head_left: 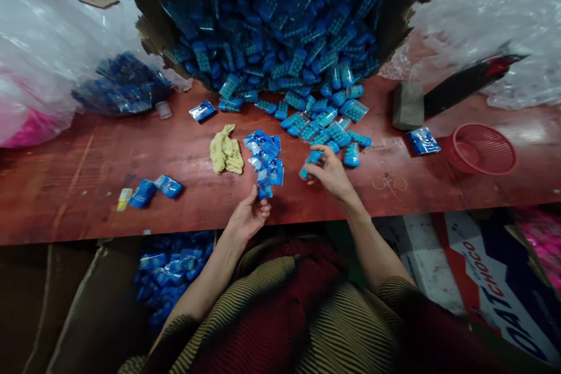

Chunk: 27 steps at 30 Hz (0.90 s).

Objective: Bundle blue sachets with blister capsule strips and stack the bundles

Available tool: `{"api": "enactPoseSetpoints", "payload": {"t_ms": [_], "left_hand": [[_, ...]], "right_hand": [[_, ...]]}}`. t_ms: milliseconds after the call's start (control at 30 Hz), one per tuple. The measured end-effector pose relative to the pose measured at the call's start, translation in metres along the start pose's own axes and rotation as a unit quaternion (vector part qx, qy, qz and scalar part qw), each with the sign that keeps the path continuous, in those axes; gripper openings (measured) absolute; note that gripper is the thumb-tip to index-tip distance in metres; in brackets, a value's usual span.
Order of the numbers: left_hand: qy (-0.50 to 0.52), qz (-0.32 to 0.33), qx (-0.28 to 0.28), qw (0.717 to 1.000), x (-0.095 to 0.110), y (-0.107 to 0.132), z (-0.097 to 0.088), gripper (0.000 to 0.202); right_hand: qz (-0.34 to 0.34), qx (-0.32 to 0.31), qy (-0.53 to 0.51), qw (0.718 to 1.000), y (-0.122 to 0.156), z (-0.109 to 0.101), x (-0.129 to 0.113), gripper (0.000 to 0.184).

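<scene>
My left hand (249, 214) is closed at the table's front edge, pinching a small blue printed wrapper (265, 190) between thumb and fingers. Just beyond it lies a loose pile of similar blue wrappers (263, 149). To the right, my right hand (328, 170) grips a small clear bottle with a blue cap (312, 159) and blue beads inside, held tilted above the table. Behind that hand, many more such bottles (324, 120) spill across the tabletop from a big torn carton (405, 17). A crumpled yellow-green cloth (226, 151) lies left of the wrapper pile.
A red plastic basket (480, 149), a grey block (407, 106) and a blue packet (423, 141) are on the right. Two blue packets (142, 193) lie front left. Clear plastic bags (39, 29) flank the carton. Below the left edge is a heap of blue packets (175, 269).
</scene>
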<state>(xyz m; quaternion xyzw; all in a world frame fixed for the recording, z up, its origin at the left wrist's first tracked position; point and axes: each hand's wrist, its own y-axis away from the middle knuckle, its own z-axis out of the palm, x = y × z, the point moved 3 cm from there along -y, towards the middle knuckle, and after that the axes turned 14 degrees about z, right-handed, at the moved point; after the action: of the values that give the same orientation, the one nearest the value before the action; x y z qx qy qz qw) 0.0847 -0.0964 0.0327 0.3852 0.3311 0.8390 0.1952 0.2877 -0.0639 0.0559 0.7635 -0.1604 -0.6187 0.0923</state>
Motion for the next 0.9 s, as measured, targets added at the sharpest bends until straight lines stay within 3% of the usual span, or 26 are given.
{"api": "enactPoseSetpoints", "payload": {"t_ms": [67, 133, 300, 667, 900], "left_hand": [[0.001, 0.0, 0.008, 1.0, -0.001, 0.001, 0.001, 0.025], [-0.002, 0.001, 0.016, 1.0, -0.002, 0.002, 0.001, 0.026], [-0.013, 0.02, 0.011, 1.0, -0.004, 0.004, 0.003, 0.021], [-0.014, 0.059, -0.017, 0.998, -0.008, 0.002, 0.0, 0.019], [-0.022, 0.153, -0.058, 0.986, -0.005, -0.003, -0.005, 0.03]], "right_hand": [[0.035, -0.073, -0.142, 0.987, 0.007, 0.009, -0.004, 0.049], [0.049, -0.118, -0.216, 0.968, 0.017, 0.019, -0.008, 0.046], [0.028, -0.173, -0.253, 0.952, 0.032, 0.038, -0.011, 0.041], [-0.033, -0.119, -0.201, 0.972, 0.035, 0.04, -0.009, 0.036], [-0.07, -0.049, -0.173, 0.981, 0.041, 0.046, -0.001, 0.036]]}}
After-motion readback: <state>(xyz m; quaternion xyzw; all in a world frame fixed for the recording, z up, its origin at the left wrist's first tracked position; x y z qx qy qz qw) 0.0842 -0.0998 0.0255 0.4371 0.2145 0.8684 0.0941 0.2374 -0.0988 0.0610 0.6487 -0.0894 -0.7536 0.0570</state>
